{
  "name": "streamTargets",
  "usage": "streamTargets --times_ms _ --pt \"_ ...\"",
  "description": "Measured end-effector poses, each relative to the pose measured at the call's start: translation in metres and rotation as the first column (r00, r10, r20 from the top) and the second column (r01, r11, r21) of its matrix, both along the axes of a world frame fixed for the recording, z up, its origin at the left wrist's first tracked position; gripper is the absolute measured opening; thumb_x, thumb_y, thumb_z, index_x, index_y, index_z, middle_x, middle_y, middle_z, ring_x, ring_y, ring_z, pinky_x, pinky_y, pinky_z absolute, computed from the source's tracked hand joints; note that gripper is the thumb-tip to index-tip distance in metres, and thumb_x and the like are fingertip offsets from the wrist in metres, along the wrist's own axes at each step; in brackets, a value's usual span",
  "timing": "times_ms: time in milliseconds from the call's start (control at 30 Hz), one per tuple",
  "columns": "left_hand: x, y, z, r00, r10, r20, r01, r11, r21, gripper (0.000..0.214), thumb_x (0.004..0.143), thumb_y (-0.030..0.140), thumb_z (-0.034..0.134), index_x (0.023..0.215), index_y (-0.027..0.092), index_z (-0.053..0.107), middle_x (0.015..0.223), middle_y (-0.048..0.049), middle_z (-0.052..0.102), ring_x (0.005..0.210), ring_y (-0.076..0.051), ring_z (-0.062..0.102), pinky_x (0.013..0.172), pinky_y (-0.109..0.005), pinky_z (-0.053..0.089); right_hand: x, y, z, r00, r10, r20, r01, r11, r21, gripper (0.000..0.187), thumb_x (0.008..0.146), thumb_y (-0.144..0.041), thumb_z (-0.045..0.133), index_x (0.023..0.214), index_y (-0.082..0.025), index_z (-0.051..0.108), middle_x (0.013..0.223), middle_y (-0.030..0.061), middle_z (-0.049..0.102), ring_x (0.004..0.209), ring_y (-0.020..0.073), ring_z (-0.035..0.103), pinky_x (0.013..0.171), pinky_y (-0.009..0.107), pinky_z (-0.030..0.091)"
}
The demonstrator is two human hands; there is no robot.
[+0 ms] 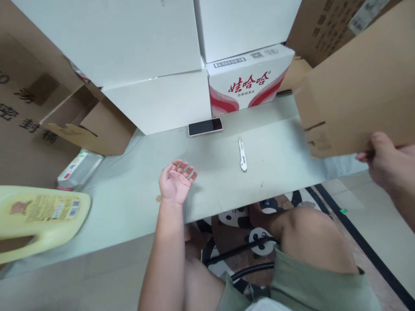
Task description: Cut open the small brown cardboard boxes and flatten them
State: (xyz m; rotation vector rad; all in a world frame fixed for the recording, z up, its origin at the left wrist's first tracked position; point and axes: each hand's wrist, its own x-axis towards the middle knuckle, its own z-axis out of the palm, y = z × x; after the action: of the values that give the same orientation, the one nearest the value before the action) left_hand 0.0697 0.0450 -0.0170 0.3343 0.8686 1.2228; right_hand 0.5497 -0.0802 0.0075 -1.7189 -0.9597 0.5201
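My right hand [384,157] grips the lower edge of a brown cardboard box [359,86], thumb on the near face, at the right side of the view. The box is tilted and its upper right part runs out of the picture. Palm up, my left hand [177,182] hovers over the table with its fingers apart and nothing in it. A white utility knife [242,154] lies on the pale green table [214,185] between the two hands. Behind my left hand, a phone [205,127] lies flat with its dark screen up.
White cartons [155,103] are stacked along the back, beside a white and red carton [249,84]. At the left are an open cardboard box [106,125], a clear pack [79,169] and a yellow jug [45,216]. My knees are below the table's front edge.
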Motion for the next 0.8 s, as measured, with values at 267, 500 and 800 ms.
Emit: streamTargets --times_ms 267,500,800 --pt "0.002 0.002 0.002 1.000 0.000 0.003 0.000 1.000 0.007 0.017 0.077 0.034 0.060 0.081 0.019 0.065 0.075 -0.0016 0.069 0.067 -0.018 0.070 0.070 -0.038 0.061 -0.018 0.139 0.031 0.970 -0.043 -0.241 0.015 0.993 -0.116 0.010 0.089 -0.024 0.061 0.080 -0.025 0.057 0.079 0.0039 0.069 0.074 0.0169 0.068 0.073 0.036 0.059" --pt "-0.007 0.003 0.004 1.000 0.020 0.011 -0.021 0.999 0.049 0.018 0.076 0.037 0.062 0.081 0.020 0.064 0.074 -0.0006 0.067 0.063 -0.015 0.066 0.068 -0.033 0.058 -0.149 0.107 -0.030 0.680 0.651 0.337 -0.396 0.713 -0.578 0.042 0.089 -0.043 0.057 0.128 -0.026 0.060 0.089 0.0051 0.074 0.081 0.0245 0.070 0.076 0.037 0.051" --pt "-0.040 -0.021 0.015 0.979 0.107 0.174 -0.125 0.988 0.093 0.018 0.084 0.034 0.054 0.081 0.020 0.065 0.074 -0.0024 0.066 0.062 -0.014 0.062 0.068 -0.030 0.052 -0.214 0.129 -0.029 0.557 0.712 0.428 -0.330 0.663 -0.672 0.020 0.080 -0.034 0.063 0.093 -0.025 0.051 0.071 0.0036 0.068 0.063 0.0237 0.063 0.061 0.034 0.043"
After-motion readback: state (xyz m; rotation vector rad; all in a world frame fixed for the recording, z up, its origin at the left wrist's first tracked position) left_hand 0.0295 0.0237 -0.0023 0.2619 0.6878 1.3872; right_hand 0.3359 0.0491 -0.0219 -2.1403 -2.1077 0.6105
